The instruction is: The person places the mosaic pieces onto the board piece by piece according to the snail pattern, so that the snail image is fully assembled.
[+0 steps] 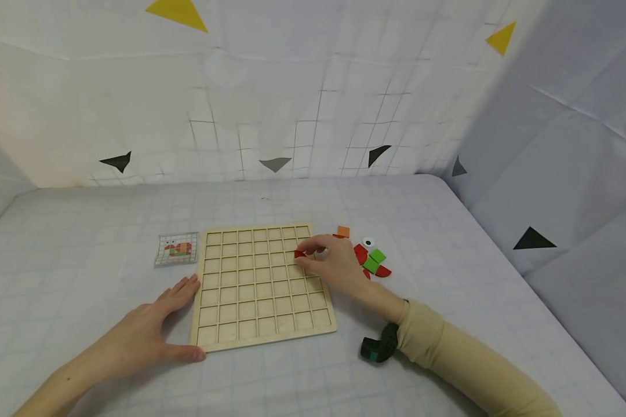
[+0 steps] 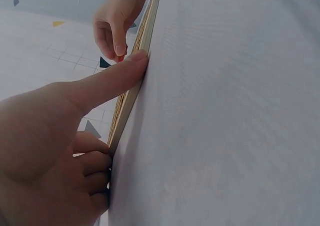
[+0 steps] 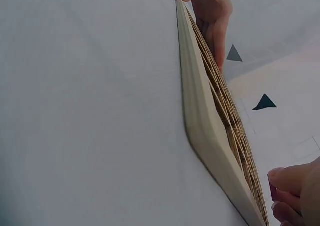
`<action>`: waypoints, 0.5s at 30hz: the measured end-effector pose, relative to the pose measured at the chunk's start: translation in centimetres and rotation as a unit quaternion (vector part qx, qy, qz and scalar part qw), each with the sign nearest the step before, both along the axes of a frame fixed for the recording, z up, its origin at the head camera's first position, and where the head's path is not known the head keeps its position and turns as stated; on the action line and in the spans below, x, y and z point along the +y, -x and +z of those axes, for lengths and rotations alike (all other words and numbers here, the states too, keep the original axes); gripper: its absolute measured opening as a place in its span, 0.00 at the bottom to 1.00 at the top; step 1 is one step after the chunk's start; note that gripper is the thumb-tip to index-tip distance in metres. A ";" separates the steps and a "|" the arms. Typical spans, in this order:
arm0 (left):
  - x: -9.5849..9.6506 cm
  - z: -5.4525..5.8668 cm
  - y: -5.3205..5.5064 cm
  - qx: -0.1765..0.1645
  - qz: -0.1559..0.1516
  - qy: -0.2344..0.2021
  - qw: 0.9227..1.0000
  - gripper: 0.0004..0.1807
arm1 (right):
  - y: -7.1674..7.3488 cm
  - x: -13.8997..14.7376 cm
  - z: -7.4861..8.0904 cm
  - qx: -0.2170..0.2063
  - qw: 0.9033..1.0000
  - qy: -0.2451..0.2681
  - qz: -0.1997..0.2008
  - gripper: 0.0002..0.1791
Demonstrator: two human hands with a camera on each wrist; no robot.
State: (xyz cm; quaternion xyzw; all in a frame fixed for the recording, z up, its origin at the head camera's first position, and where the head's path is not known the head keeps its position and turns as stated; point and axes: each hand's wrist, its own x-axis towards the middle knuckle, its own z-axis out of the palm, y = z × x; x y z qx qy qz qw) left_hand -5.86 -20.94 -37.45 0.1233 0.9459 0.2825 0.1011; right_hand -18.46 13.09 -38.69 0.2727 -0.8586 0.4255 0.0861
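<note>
Two hands at wooden grid board (image 1: 263,286), left hand (image 1: 151,330) fingers flat along its left edge, right hand (image 1: 334,263) fingers pinching red piece (image 1: 299,253).

The grid board (image 1: 263,286) is pale, matt, unpainted wood, lying on creased white cloth (image 1: 448,243).

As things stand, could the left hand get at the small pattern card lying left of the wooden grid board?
Probably yes. The left hand rests flat against the board's left edge, and the pattern card lies just beyond its fingertips with only bare table between them.
</note>
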 end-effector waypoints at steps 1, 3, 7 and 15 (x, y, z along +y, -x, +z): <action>0.0 0.0 0.0 -0.001 0.001 0.000 1.000 0.67 | 0.0 -0.2 -0.1 0.003 1.000 -0.003 0.003 0.09; 0.0 -0.1 0.0 0.000 0.001 0.000 1.000 0.67 | 0.1 -0.5 -0.2 0.008 1.000 -0.011 0.005 0.08; -0.1 -0.2 0.0 0.006 -0.004 -0.004 1.000 0.67 | 0.1 -0.7 -0.6 0.011 1.000 -0.014 0.015 0.08; -0.1 -0.3 -0.1 0.008 -0.005 -0.005 1.000 0.68 | 0.3 -0.5 -1.4 0.041 0.999 -0.008 0.023 0.08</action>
